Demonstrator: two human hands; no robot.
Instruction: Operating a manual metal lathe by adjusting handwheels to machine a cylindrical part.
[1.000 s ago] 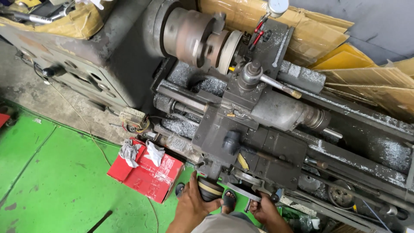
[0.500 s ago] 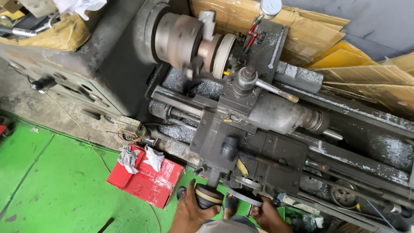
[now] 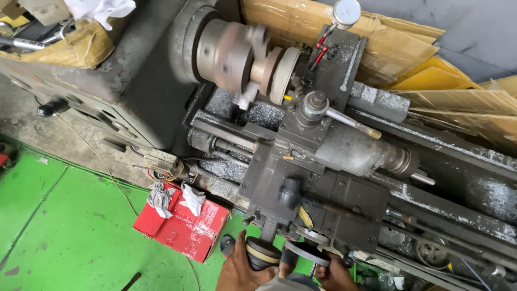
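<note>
My left hand (image 3: 239, 272) wraps its fingers around the round black crank knob (image 3: 262, 253) at the lathe carriage's (image 3: 301, 188) front edge. My right hand (image 3: 335, 272) grips the steel handwheel (image 3: 306, 252) just beside it — fingers curled under its rim. Up left, the chuck (image 3: 237, 56) is blurred.

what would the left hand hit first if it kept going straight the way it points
Probably the dark lathe carriage. The left hand grips a round black handle and points up the picture at that block; depth is hard to judge from above.
</note>
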